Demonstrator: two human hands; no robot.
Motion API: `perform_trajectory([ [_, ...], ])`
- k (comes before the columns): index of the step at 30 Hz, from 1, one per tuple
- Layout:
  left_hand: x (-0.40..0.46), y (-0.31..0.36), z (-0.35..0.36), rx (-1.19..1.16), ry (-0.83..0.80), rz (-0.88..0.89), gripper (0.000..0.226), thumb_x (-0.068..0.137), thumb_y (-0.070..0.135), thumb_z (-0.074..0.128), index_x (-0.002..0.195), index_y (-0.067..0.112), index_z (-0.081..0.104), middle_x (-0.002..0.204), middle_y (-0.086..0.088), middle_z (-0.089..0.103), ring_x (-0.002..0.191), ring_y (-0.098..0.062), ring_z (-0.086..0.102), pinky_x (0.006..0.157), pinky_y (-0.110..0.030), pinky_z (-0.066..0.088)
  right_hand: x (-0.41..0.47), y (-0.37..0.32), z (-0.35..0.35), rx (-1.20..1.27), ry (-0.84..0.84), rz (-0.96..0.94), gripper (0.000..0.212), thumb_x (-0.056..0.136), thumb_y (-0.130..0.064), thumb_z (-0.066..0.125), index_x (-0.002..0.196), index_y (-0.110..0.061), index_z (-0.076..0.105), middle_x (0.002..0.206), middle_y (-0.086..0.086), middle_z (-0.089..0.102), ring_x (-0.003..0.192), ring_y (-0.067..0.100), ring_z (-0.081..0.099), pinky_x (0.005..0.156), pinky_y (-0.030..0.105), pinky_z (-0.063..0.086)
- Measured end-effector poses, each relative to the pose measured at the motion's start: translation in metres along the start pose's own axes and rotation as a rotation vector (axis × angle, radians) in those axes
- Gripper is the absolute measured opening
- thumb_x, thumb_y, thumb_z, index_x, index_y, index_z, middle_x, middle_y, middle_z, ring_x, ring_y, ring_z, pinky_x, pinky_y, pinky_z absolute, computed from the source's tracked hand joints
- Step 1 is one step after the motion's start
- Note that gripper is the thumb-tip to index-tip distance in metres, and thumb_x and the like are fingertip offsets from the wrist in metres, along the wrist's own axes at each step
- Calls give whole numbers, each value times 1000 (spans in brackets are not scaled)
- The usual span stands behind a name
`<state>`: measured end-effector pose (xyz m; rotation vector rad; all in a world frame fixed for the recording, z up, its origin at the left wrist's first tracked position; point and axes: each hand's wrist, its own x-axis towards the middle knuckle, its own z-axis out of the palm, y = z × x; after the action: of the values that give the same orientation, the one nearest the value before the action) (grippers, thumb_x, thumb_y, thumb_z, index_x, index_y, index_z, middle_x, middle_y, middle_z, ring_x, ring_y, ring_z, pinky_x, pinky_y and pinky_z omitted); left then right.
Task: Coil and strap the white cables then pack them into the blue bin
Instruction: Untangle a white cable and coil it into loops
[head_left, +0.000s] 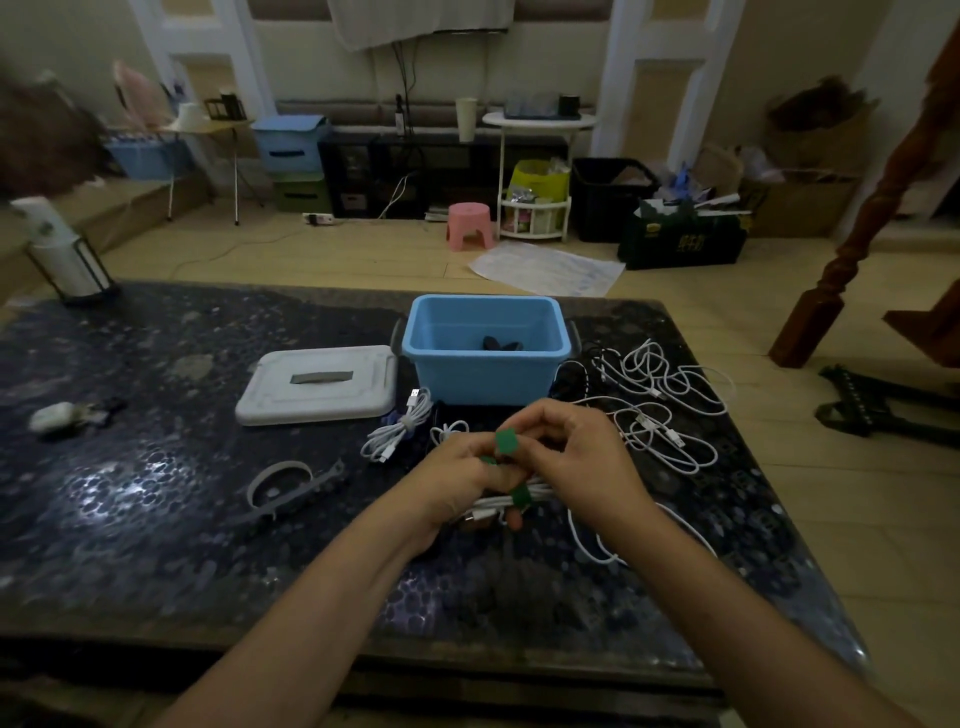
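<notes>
Dark speckled table (156, 519), seen from its near edge. Blue bin (485, 349): open, toward the far edge, roughly central; something dark lies on its floor, too dim to identify. White lid (317, 383) with a grey handle: flat on the table just left of the bin. Strapped white cable (397, 431): a finished coil lying in front of the bin's near left corner, one USB plug pointing toward the lid. Loose white cables (662, 405): an untidy tangle right of the bin, running toward the right edge, with a dark cable mixed in at the bin's right side. Coiled white cable (511, 501): held above the table's near middle, between both hands, with a green strap (506, 441) round it; one free loop of this cable trails onto the table toward the right. Left hand (457, 478): fingers curled round the bundle from the left, gripping it. Right hand (576, 457): thumb and fingers pinching the upright green end of the strap above the bundle. The hands are close together, fingertips almost meeting. Grey strap (291, 488): a looped tie lying alone, left of the hands. Small white object (52, 415) with a dark attachment: near the left edge, blurred. White lantern-like container (62, 249): standing at the far left corner.
</notes>
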<state>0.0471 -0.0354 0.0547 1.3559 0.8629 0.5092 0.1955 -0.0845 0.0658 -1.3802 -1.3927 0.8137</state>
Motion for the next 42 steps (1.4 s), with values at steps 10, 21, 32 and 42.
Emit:
perform_trajectory([
  [10, 2, 5, -18, -42, 179, -88, 8, 89, 3, 66, 93, 0, 73, 93, -28, 71, 78, -33, 65, 70, -35, 48, -11, 12, 1, -289, -47, -211, 44, 59, -22, 94, 92, -28, 66, 97, -14, 63, 91, 2, 63, 76, 11, 47],
  [21, 0, 4, -17, 238, 292, 58, 34, 99, 22, 58, 73, 0, 60, 54, -9, 50, 38, -14, 41, 40, -22, 33, -10, 22, 13, -404, 87, -330, 21, 77, -32, 84, 96, -26, 76, 88, -13, 70, 81, 0, 66, 76, 19, 53],
  [32, -6, 2, -16, 566, 419, 363, 27, 88, 23, 69, 63, 15, 67, 56, 2, 60, 54, -11, 54, 55, -30, 42, -2, 15, 14, -447, 41, -69, 22, 79, -38, 81, 85, -22, 68, 76, -10, 69, 72, -1, 62, 60, 8, 41],
  [42, -8, 1, -23, 704, 327, 461, 28, 83, 15, 70, 57, 25, 66, 49, 15, 52, 49, -2, 47, 52, -17, 34, 3, 12, 12, -178, -117, 164, 26, 77, -28, 85, 71, -22, 60, 62, -7, 66, 56, 0, 60, 56, 20, 44],
])
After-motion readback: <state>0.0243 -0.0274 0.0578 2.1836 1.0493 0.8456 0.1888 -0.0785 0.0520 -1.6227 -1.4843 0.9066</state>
